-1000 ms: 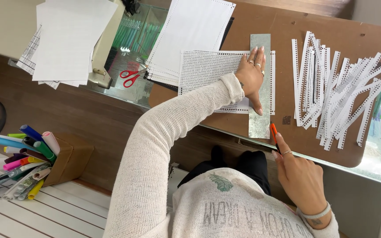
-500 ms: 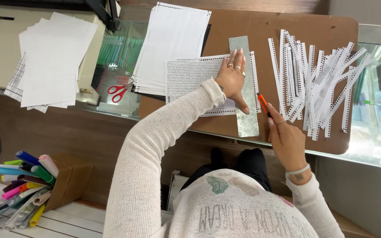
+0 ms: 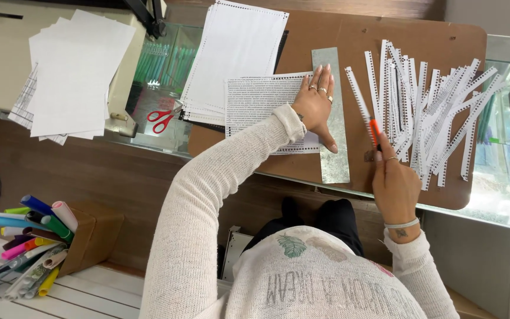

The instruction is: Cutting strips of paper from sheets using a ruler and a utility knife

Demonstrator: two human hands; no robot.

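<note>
From the head view, at frame centre, the left hand (image 3: 317, 106) lies flat, fingers spread, pinning a grey metal ruler (image 3: 330, 115) over a printed perforated sheet (image 3: 261, 103) so neither slips. Just right, the right hand (image 3: 394, 186) grips an orange-handled craft knife (image 3: 374, 131), beside cut white paper strips (image 3: 426, 106) on the brown board (image 3: 444, 35).
</note>
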